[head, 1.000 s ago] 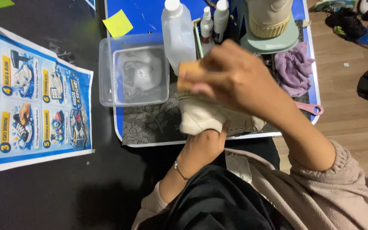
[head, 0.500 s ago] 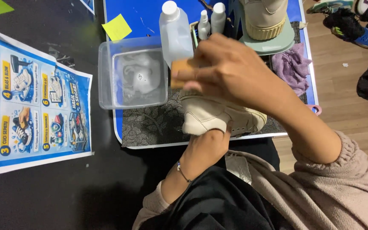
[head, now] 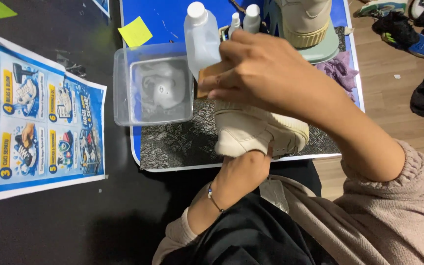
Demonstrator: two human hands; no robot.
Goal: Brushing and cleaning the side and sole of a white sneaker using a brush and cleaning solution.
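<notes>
A cream sneaker (head: 261, 132), gripped underneath by the left hand (head: 244, 164), stays over the patterned mat (head: 172, 145). The right hand (head: 266, 73), fingers closed on a wooden brush (head: 207, 81), has shifted left toward the clear tub (head: 123, 88) of cloudy water.

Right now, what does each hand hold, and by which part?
Left hand holds the cream shoe from underneath; right hand grips a tan brush by its back.
</notes>
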